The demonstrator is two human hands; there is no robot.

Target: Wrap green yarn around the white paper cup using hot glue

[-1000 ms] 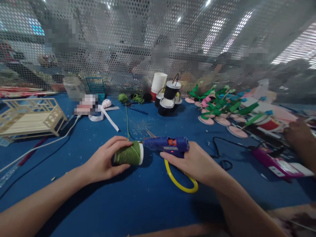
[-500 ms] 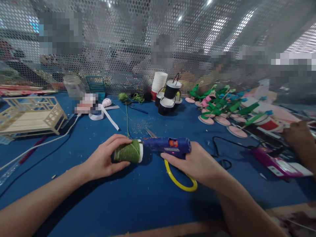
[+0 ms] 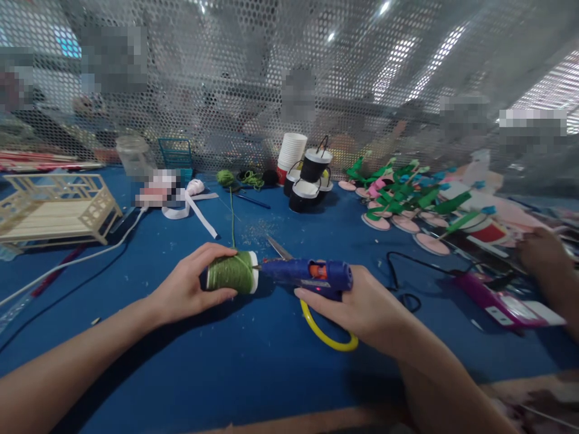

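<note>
My left hand (image 3: 194,280) is closed around a paper cup wrapped in green yarn (image 3: 231,274), which lies on its side with its white rim facing right. From the cup a strand of yarn runs back to a green yarn ball (image 3: 225,178). In my right hand (image 3: 357,301) is a blue glue gun (image 3: 307,273), its small red light showing. The gun's nozzle points left and meets the cup close to the rim. Beneath the gun lie scissors with yellow handles (image 3: 330,342); their blades are partly hidden by it.
A wooden miniature bench (image 3: 58,217) stands at left, near a white ribbon (image 3: 201,214). Behind are stacked white cups (image 3: 293,150) and small black buckets (image 3: 305,196). Green paper crafts on pink discs (image 3: 404,223) and a purple power strip (image 3: 497,298) occupy the right, beside another person's hand (image 3: 540,250).
The cup and my left hand have shifted slightly left. The glue gun's nozzle sits slightly lower against the cup. Both hands keep their grip.
</note>
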